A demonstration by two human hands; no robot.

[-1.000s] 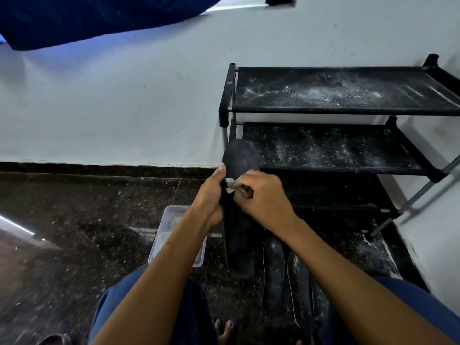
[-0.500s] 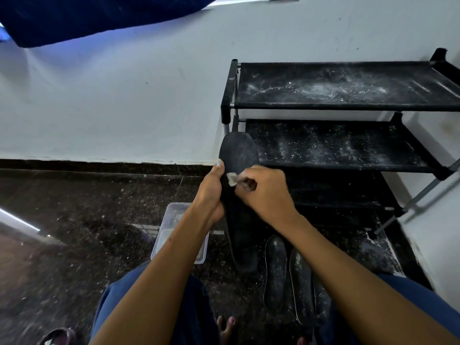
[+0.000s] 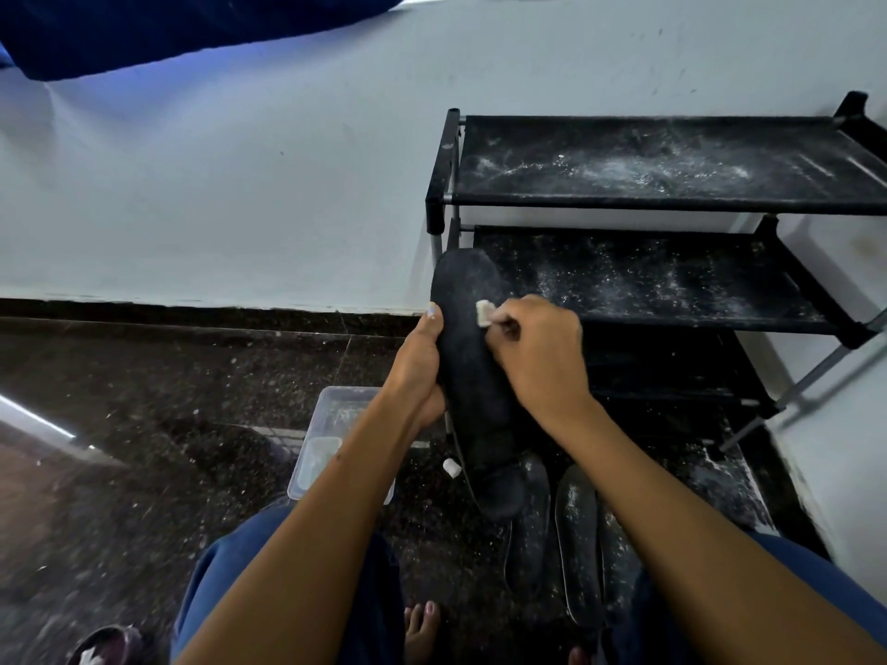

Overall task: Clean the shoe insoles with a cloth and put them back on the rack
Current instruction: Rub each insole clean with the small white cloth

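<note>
A long black insole (image 3: 473,376) is held upright in front of me, toe end up. My left hand (image 3: 418,364) grips its left edge, thumb along the rim. My right hand (image 3: 540,360) pinches a small white cloth piece (image 3: 483,312) against the insole's upper face. Two more dusty black insoles (image 3: 528,525) (image 3: 578,539) lie on the floor between my knees. The black shoe rack (image 3: 672,204) stands against the wall at the right, its two shelves powdered with white dust.
A clear plastic container (image 3: 331,439) sits on the dark speckled floor left of the held insole. A small white scrap (image 3: 451,467) hangs or lies near the insole's lower edge. A slipper (image 3: 103,647) shows at the bottom left. The white wall runs behind.
My right hand with the cloth has slid slightly up along the insole's face. My left hand keeps its hold. The view has tilted a little.
</note>
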